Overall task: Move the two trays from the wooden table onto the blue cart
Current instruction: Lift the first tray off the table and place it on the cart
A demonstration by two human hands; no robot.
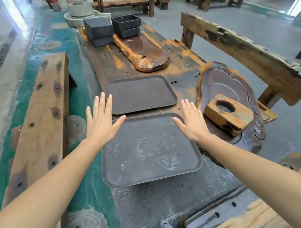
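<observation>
- On the wooden surface (114, 65), two dark trays are lying end to end: the near tray (150, 151) is overhanging the front edge slightly, and the far tray (140, 93) is sitting just beyond it, apart by a narrow gap.
- The left hand (101, 122) and the right hand (192, 124) are being held flat above the near tray's far corners, fingers spread; each grip is fully open and nothing is being held.
- The near tray is probably being approached first (the blue cart is not being shown in this view).
- For a sound lift, the hands are best being moved to the tray's two side rims, fingers being slid under and thumbs being set on top.
- The tray is best being kept level, clear of the carved wooden block (228, 113) at the right.
</observation>
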